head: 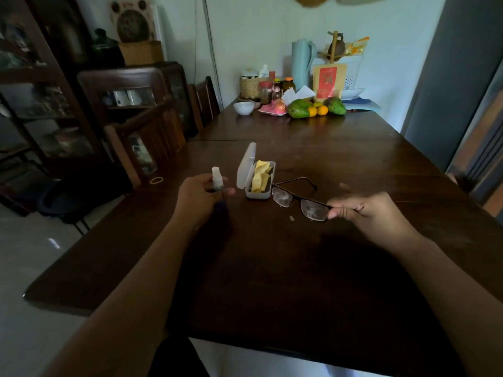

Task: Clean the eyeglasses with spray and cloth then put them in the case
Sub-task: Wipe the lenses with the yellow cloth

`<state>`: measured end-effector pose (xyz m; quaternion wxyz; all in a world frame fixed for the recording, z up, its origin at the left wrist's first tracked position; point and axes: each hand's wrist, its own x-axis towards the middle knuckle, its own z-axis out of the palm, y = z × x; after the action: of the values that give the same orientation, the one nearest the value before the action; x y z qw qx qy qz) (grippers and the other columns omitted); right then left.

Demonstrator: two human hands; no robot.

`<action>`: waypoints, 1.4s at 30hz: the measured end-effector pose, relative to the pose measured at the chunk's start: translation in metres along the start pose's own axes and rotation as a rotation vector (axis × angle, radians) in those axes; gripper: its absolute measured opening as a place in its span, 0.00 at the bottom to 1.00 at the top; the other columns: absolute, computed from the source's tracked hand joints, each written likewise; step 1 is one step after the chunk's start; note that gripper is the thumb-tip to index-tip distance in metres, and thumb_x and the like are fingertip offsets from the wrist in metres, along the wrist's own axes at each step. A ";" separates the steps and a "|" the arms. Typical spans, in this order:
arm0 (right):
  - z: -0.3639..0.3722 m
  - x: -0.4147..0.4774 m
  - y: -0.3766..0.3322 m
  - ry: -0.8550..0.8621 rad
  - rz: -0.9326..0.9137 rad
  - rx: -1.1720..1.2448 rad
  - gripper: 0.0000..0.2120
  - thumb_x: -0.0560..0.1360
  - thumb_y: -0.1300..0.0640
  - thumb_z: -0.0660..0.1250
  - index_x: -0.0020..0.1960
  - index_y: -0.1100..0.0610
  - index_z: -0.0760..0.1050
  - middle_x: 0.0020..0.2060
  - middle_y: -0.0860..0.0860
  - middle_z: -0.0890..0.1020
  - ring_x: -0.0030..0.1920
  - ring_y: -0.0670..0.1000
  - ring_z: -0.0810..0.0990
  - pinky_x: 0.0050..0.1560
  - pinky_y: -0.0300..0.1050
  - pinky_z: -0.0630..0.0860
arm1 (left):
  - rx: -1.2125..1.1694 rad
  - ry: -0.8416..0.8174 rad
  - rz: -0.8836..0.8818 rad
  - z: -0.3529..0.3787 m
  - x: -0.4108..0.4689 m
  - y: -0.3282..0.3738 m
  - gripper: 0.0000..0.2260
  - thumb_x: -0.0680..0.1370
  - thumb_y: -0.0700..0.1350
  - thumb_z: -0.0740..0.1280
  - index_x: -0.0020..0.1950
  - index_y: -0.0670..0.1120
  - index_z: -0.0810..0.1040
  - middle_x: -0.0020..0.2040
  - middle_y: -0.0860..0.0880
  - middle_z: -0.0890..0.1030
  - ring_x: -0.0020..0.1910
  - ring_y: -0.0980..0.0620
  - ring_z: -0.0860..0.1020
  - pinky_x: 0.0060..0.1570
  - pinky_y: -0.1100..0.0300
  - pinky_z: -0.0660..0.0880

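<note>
My dark wooden table (313, 268) carries an open glasses case (255, 183) near its middle, a rubber band (156, 180) at the left edge, a small white scrap (291, 218), and a white bowl (244, 108) and fruit (315, 107) along the far edge.

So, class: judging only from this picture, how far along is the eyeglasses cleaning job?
Done: the case stands open on the table, and the lenses look speckled, perhaps already sprayed. In hand: the left hand holds the spray bottle; the right hand pinches the eyeglasses at one end. Left: wiping with the yellow cloth, which lies in the case, then packing the glasses away.
</note>
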<state>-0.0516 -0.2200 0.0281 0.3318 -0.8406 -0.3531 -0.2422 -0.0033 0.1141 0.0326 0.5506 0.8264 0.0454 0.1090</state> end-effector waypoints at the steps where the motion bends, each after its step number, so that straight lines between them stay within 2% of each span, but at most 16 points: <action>1: 0.001 0.000 0.001 -0.020 -0.007 -0.007 0.09 0.71 0.59 0.71 0.48 0.62 0.85 0.48 0.49 0.85 0.51 0.40 0.83 0.74 0.36 0.62 | 0.030 0.020 -0.001 -0.002 0.002 -0.002 0.15 0.70 0.45 0.77 0.55 0.54 0.81 0.51 0.56 0.81 0.54 0.55 0.78 0.52 0.54 0.78; 4: 0.005 0.000 0.005 -0.058 -0.008 -0.021 0.08 0.71 0.59 0.72 0.47 0.60 0.86 0.47 0.49 0.87 0.51 0.40 0.84 0.76 0.41 0.62 | 0.093 0.078 0.002 -0.006 0.009 -0.006 0.16 0.69 0.46 0.78 0.54 0.55 0.80 0.52 0.56 0.81 0.55 0.53 0.79 0.56 0.50 0.78; 9: 0.006 -0.001 0.006 -0.064 0.050 0.021 0.07 0.71 0.57 0.70 0.43 0.59 0.86 0.46 0.51 0.87 0.52 0.42 0.83 0.77 0.47 0.58 | 0.487 0.057 0.015 -0.008 0.018 -0.010 0.22 0.68 0.51 0.78 0.59 0.46 0.78 0.56 0.47 0.82 0.49 0.55 0.75 0.46 0.57 0.71; 13: 0.006 -0.002 0.006 -0.087 0.091 0.014 0.08 0.71 0.57 0.69 0.43 0.58 0.85 0.47 0.51 0.87 0.56 0.44 0.83 0.78 0.47 0.55 | 0.484 0.032 -0.019 -0.010 0.012 -0.010 0.18 0.68 0.50 0.78 0.54 0.48 0.77 0.54 0.48 0.81 0.47 0.55 0.75 0.45 0.58 0.71; 15: 0.005 -0.002 0.008 -0.114 0.143 0.013 0.08 0.72 0.57 0.69 0.44 0.58 0.86 0.49 0.50 0.87 0.60 0.47 0.81 0.78 0.44 0.52 | 0.509 0.008 -0.066 -0.012 0.009 -0.005 0.20 0.68 0.50 0.78 0.57 0.47 0.78 0.53 0.48 0.81 0.48 0.54 0.76 0.46 0.57 0.72; 17: 0.004 -0.002 0.008 -0.143 0.170 0.017 0.07 0.72 0.57 0.69 0.45 0.57 0.86 0.50 0.48 0.86 0.62 0.47 0.80 0.79 0.42 0.49 | 0.598 -0.022 -0.156 -0.017 0.004 0.004 0.20 0.69 0.51 0.77 0.57 0.45 0.78 0.50 0.47 0.80 0.44 0.53 0.76 0.41 0.59 0.71; 19: 0.004 -0.003 0.007 -0.153 0.172 0.025 0.07 0.72 0.57 0.69 0.46 0.56 0.86 0.51 0.46 0.86 0.64 0.46 0.78 0.80 0.47 0.49 | 0.667 -0.044 -0.254 -0.022 -0.006 0.013 0.18 0.70 0.51 0.77 0.54 0.45 0.77 0.47 0.47 0.79 0.41 0.52 0.76 0.35 0.59 0.71; 20: 0.003 -0.003 0.006 -0.154 0.169 0.027 0.07 0.72 0.57 0.69 0.46 0.56 0.86 0.51 0.46 0.86 0.64 0.46 0.78 0.80 0.49 0.49 | 0.701 -0.067 -0.258 -0.022 -0.012 0.018 0.16 0.71 0.51 0.76 0.53 0.45 0.77 0.47 0.47 0.79 0.43 0.51 0.77 0.37 0.58 0.73; 22: 0.002 -0.003 0.007 -0.167 0.167 0.014 0.08 0.72 0.57 0.69 0.47 0.57 0.86 0.53 0.46 0.85 0.65 0.46 0.76 0.80 0.52 0.49 | 0.731 -0.151 -0.138 -0.014 -0.026 0.031 0.09 0.73 0.49 0.74 0.49 0.48 0.79 0.49 0.48 0.80 0.48 0.51 0.78 0.46 0.56 0.76; 24: 0.002 -0.004 0.008 -0.199 0.199 0.023 0.07 0.73 0.60 0.70 0.48 0.57 0.85 0.55 0.45 0.83 0.67 0.45 0.74 0.80 0.54 0.48 | 0.658 -0.238 0.073 0.003 -0.039 0.043 0.04 0.75 0.46 0.72 0.49 0.51 0.80 0.50 0.51 0.81 0.52 0.53 0.79 0.49 0.58 0.75; 27: 0.000 -0.006 0.008 -0.206 0.245 0.042 0.07 0.75 0.64 0.69 0.48 0.56 0.85 0.59 0.45 0.81 0.70 0.45 0.71 0.80 0.55 0.48 | 0.539 -0.352 0.305 0.031 -0.041 0.050 0.16 0.77 0.37 0.68 0.62 0.50 0.77 0.56 0.51 0.80 0.55 0.54 0.79 0.55 0.56 0.77; 29: -0.002 -0.006 0.007 -0.211 0.243 -0.005 0.08 0.75 0.63 0.69 0.49 0.53 0.84 0.60 0.44 0.80 0.72 0.47 0.69 0.79 0.55 0.48 | 0.524 -0.415 0.348 0.044 -0.035 0.046 0.23 0.76 0.33 0.65 0.67 0.54 0.74 0.61 0.49 0.79 0.57 0.53 0.78 0.53 0.59 0.78; 32: -0.006 -0.004 0.004 -0.248 0.257 -0.050 0.12 0.76 0.58 0.69 0.53 0.42 0.80 0.62 0.41 0.76 0.73 0.45 0.65 0.79 0.54 0.44 | 0.596 -0.476 0.428 0.055 -0.022 0.034 0.26 0.75 0.32 0.65 0.69 0.54 0.74 0.67 0.48 0.76 0.63 0.53 0.76 0.49 0.69 0.70; 37: -0.010 0.002 0.005 -0.190 0.349 -0.074 0.16 0.70 0.46 0.70 0.57 0.45 0.82 0.63 0.46 0.80 0.73 0.45 0.67 0.78 0.51 0.43 | 0.591 -0.461 0.474 0.053 -0.010 0.016 0.24 0.74 0.31 0.66 0.65 0.52 0.78 0.64 0.49 0.79 0.64 0.53 0.76 0.60 0.61 0.72; 39: -0.011 0.008 0.004 -0.159 0.344 -0.096 0.16 0.71 0.44 0.68 0.57 0.43 0.82 0.63 0.44 0.80 0.72 0.44 0.68 0.77 0.49 0.43 | 0.563 -0.428 0.537 0.053 -0.007 0.009 0.21 0.75 0.31 0.66 0.64 0.50 0.79 0.62 0.50 0.81 0.62 0.56 0.77 0.58 0.68 0.69; 42: -0.007 0.025 0.007 -0.178 0.326 -0.159 0.12 0.77 0.46 0.67 0.59 0.39 0.80 0.61 0.37 0.78 0.73 0.45 0.68 0.76 0.51 0.41 | 0.516 -0.432 0.592 0.050 -0.004 0.002 0.20 0.76 0.32 0.66 0.63 0.51 0.79 0.59 0.55 0.81 0.55 0.66 0.75 0.52 0.76 0.68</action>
<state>-0.0320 -0.2177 0.0460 0.2666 -0.9282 -0.2203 -0.1372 0.0044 0.0677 0.0151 0.2682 0.9179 -0.2835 0.0719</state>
